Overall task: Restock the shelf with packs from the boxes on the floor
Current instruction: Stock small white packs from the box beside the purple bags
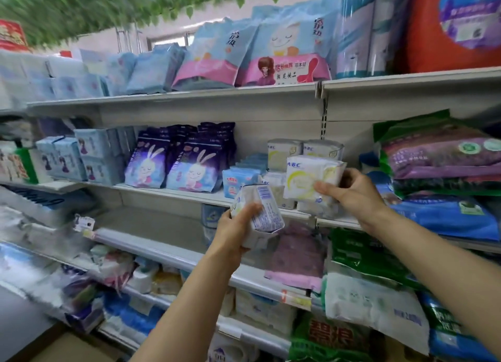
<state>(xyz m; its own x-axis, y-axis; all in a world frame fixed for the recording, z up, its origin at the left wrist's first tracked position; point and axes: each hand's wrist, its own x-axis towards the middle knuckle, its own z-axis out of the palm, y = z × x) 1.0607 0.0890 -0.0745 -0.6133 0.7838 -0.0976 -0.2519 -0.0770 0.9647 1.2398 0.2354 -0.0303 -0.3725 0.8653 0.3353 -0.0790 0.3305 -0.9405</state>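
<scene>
Packs fill both hands: left grip point(238, 226) clasps one point(260, 212) end-up, tilted; right grip point(352, 190) pinches one point(311, 177) face-out, upright.

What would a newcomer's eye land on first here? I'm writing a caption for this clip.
First, the two hands in the middle: the right hand holds a white ABC pack up at the middle shelf, while the left hand grips a second white pack just below it. Next, the purple rabbit packs standing to their left on that shelf.
</scene>
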